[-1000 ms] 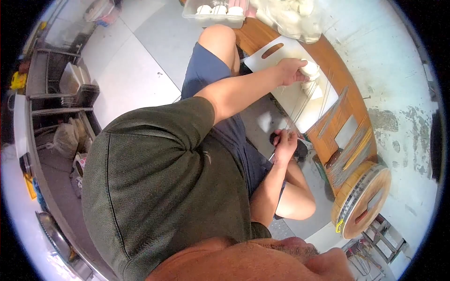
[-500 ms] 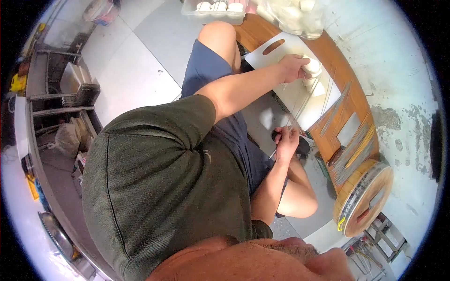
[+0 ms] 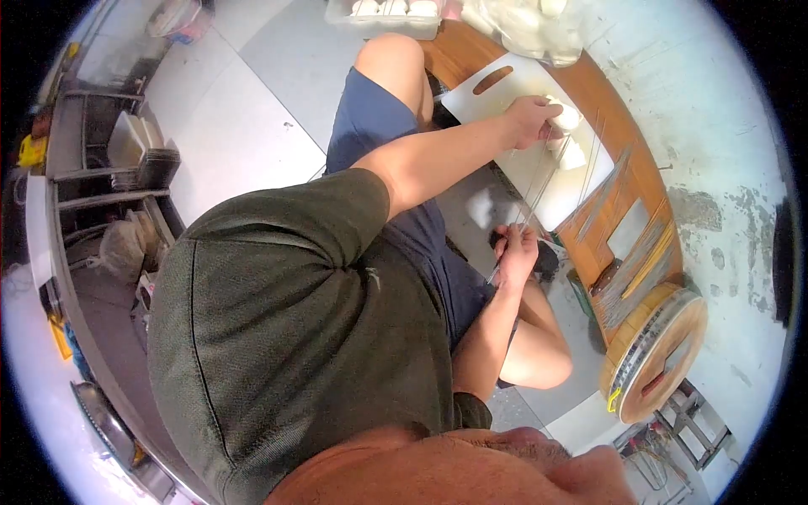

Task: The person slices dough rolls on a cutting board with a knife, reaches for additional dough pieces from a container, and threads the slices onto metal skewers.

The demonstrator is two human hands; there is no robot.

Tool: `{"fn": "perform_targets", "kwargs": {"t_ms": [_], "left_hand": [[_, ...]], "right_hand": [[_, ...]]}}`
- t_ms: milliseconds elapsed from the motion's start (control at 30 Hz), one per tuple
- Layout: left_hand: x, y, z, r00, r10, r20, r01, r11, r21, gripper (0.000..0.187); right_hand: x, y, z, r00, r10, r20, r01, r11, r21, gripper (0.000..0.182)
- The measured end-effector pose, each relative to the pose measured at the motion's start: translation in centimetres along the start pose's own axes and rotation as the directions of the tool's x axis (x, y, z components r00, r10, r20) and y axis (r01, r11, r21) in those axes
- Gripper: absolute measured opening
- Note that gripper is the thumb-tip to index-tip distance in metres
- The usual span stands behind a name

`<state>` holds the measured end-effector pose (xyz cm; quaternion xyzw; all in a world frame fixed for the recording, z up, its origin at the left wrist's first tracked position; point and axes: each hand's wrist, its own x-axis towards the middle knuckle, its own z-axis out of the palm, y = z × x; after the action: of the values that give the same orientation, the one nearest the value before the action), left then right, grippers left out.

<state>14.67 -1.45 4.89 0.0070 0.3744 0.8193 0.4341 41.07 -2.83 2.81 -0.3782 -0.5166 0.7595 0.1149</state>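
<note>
Pinched around a white rounded piece is my left hand, above the white cutting board. Other white pieces lie just below it on the board. My right hand is closed on thin sticks near the board's lower edge. The sticks run up toward the white pieces; their tips are hidden.
The board rests on a wooden table, with loose sticks at its right. A round wooden block stands beyond. A clear tray and a plastic bag are at the top.
My left hand and the white piece have shifted slightly right. My right hand stays closed on the sticks and has risen slightly.
</note>
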Motion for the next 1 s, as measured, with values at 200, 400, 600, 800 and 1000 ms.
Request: {"fn": "perform_targets", "kwargs": {"t_ms": [200,400,600,800,1000], "left_hand": [[0.9,-0.6,-0.5,1.000,-0.001,0.001,0.001,0.997,-0.078,0.031],[0.5,-0.4,-0.1,1.000,0.001,0.011,0.000,0.997,-0.081,0.028],[0.0,-0.8,0.4,0.998,-0.006,-0.058,0.005,1.000,-0.016,0.025],[-0.6,-0.8,0.9,0.998,-0.016,-0.065,0.015,1.000,-0.012,0.026],[-1.8,-2.0,1.8,0.995,-0.060,-0.083,0.065,0.996,0.060,0.025]], "right_hand": [[-0.1,0.1,0.0,1.000,0.000,-0.005,0.000,0.998,0.057,0.008],[0.1,0.7,-0.2,1.000,0.005,-0.015,-0.004,0.998,0.062,0.007],[0.0,0.6,0.0,0.999,0.030,-0.022,-0.026,0.987,0.159,0.009],[-0.2,0.1,0.3,0.999,-0.002,-0.042,0.008,0.989,0.146,0.012],[0.1,0.2,0.7,0.998,-0.015,-0.066,0.025,0.987,0.157,0.015]]}}
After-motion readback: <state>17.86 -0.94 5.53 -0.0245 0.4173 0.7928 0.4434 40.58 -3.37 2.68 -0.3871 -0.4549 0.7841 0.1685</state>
